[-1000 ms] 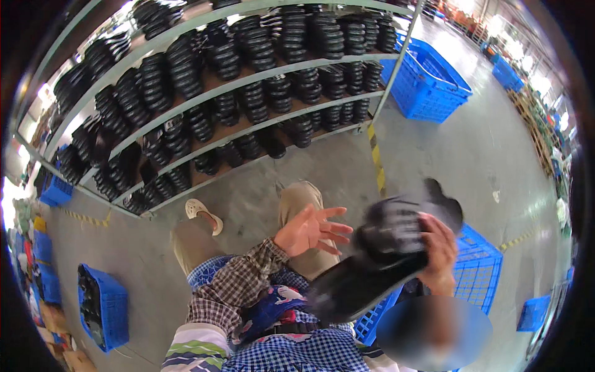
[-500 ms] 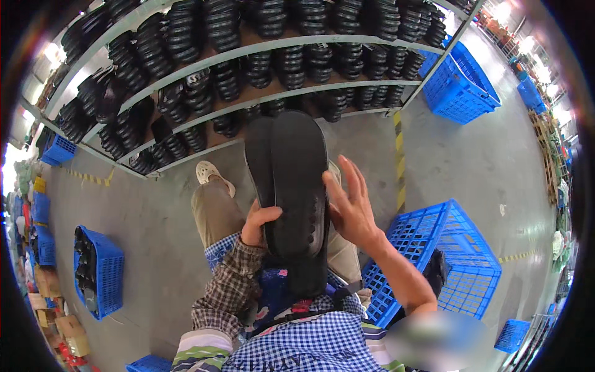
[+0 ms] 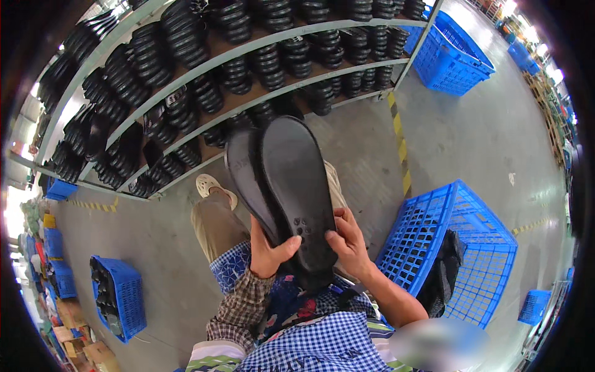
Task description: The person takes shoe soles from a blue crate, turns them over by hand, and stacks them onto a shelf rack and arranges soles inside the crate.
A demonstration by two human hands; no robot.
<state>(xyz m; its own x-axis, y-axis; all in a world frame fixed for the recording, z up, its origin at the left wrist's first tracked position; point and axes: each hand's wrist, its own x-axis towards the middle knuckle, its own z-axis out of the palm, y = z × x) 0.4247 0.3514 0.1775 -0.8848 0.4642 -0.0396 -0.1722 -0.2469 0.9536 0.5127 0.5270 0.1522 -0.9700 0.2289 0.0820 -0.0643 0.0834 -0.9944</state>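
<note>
Head view: we see the left hand point(image 3: 268, 248) and right hand point(image 3: 348, 243) both closed on a pair of black shoe soles point(image 3: 282, 186) — held upright between them, heel ends down. To the right hand's right sits a blue crate point(image 3: 458, 248), its dark contents probably more soles.

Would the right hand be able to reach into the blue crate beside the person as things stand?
Probably not at once: the right hand grips the black soles together with the left hand, though the blue crate sits open close by.

Rear sole point(image 3: 245, 177) mostly hidden behind front sole point(image 3: 297, 186).
</note>
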